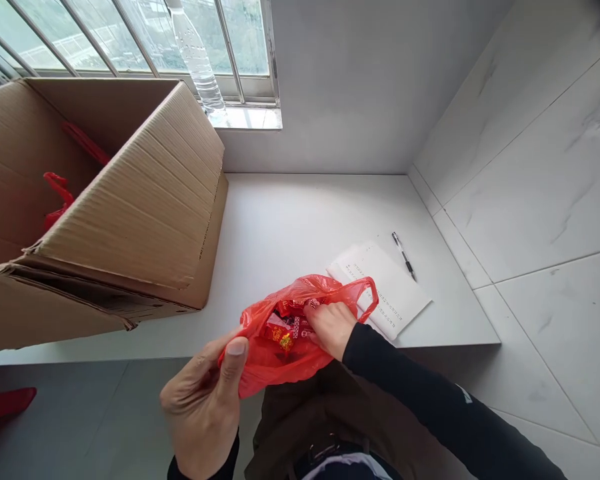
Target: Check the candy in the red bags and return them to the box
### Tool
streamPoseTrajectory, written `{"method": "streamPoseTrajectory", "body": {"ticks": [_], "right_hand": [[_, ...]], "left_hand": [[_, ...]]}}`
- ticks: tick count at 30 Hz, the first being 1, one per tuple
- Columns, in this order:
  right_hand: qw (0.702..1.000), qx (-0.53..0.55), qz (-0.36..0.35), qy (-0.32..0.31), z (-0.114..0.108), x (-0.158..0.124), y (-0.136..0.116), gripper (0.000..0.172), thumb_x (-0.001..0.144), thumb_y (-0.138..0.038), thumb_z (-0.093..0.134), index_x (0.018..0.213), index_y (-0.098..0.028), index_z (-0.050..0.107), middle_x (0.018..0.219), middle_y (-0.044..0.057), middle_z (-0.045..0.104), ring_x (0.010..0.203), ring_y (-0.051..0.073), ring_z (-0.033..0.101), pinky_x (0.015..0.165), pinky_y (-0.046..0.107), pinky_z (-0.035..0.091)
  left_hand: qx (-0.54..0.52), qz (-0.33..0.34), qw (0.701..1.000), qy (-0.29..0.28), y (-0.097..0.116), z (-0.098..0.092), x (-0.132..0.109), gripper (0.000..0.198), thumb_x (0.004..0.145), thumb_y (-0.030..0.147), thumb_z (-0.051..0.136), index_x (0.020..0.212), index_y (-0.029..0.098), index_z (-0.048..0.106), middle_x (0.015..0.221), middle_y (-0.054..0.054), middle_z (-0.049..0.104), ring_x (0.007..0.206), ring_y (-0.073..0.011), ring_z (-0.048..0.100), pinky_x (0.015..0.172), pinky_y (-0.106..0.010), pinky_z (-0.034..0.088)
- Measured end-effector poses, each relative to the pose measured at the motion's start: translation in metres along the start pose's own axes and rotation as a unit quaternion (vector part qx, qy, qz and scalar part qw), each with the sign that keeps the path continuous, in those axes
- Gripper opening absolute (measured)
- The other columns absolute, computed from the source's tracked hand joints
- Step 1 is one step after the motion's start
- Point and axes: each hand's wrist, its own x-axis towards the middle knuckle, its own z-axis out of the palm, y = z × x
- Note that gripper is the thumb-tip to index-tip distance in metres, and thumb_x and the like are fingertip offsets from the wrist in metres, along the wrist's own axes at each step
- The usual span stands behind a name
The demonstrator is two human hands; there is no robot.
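Your left hand (205, 400) pinches the red plastic bag (273, 373) rim, lower centre | your right hand (333, 328) reaches inside among packets (285, 333), grip hidden | bag sits between both hands.

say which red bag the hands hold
The red bag at the counter edge: left hand pinches its rim, right hand reaches in. The other red bag lies in the cardboard box.

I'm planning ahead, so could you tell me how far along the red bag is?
Some red items already lie in the cardboard box. The left hand holds the red bag open; the right hand reaches among its packets. This bag is not yet boxed.
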Motion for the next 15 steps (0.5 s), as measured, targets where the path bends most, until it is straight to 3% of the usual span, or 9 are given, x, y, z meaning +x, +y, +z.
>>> {"method": "streamPoseTrajectory", "body": {"ticks": [4,8,10,13,15], "right_hand": [[1.000,-0.013,0.019,0.018,-0.001,-0.015,0.000,0.037,0.091,-0.014,0.052,0.127,-0.008,0.051,0.100,0.016,0.072,0.088,0.030,0.071,0.066,0.037,0.047],[0.999,0.031,-0.030,0.025,-0.014,-0.049,0.000,0.013,0.094,-0.023,0.055,0.105,-0.019,0.060,0.087,0.004,0.072,0.078,0.023,0.070,0.065,0.032,0.047],[0.984,0.106,-0.042,0.135,-0.025,-0.066,0.007,0.011,0.099,-0.027,0.050,0.099,-0.022,0.060,0.089,0.001,0.071,0.079,0.018,0.068,0.069,0.029,0.049],[0.930,0.119,0.005,0.348,-0.039,-0.080,0.029,0.022,0.097,-0.033,0.055,0.116,-0.022,0.058,0.114,0.008,0.066,0.106,0.022,0.062,0.092,0.037,0.049],[0.927,0.079,0.058,0.363,-0.044,-0.082,0.047,0.033,0.093,-0.034,0.060,0.124,-0.022,0.056,0.120,0.010,0.064,0.113,0.028,0.058,0.098,0.047,0.046]], "left_hand": [[-0.034,-0.035,0.999,-0.006,0.002,-0.002,0.003,0.018,0.076,0.039,0.079,0.087,0.025,0.078,0.073,0.002,0.070,0.071,-0.0144,0.064,0.063,-0.021,0.055],[-0.051,-0.037,0.994,-0.088,0.008,-0.005,0.005,0.016,0.076,0.039,0.079,0.088,0.028,0.080,0.074,0.001,0.072,0.069,-0.0154,0.067,0.057,-0.020,0.056],[-0.057,-0.025,0.989,-0.133,0.011,-0.007,0.004,0.018,0.075,0.035,0.079,0.092,0.030,0.080,0.082,-0.001,0.075,0.073,-0.0179,0.070,0.060,-0.023,0.059],[-0.034,-0.001,0.988,-0.149,0.012,-0.009,0.004,0.033,0.075,0.030,0.078,0.108,0.032,0.076,0.098,-0.003,0.077,0.088,-0.0223,0.073,0.073,-0.028,0.062],[0.006,0.044,0.985,-0.167,0.011,-0.012,0.005,0.034,0.077,0.026,0.077,0.110,0.032,0.075,0.098,-0.002,0.076,0.087,-0.0204,0.072,0.074,-0.027,0.060]]}}
